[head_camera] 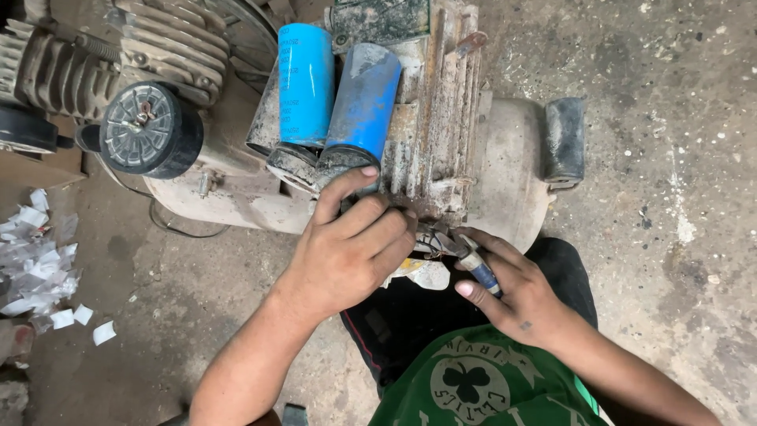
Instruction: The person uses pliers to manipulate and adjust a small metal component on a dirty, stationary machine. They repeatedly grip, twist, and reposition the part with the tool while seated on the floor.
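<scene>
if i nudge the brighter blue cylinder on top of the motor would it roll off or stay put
Probably stays put: the brighter blue cylinder lies wedged beside the dusty blue cylinder against the finned motor housing. Freed, its round, smooth-looking body would likely roll. It looks rigid, not floppy. The left hand touches only the dustier one's end.

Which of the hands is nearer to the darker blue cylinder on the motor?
Left. The left hand has its thumb touching the bottom end of the darker blue cylinder. The right hand is lower and to the side, holding a blue-handled tool.
</scene>
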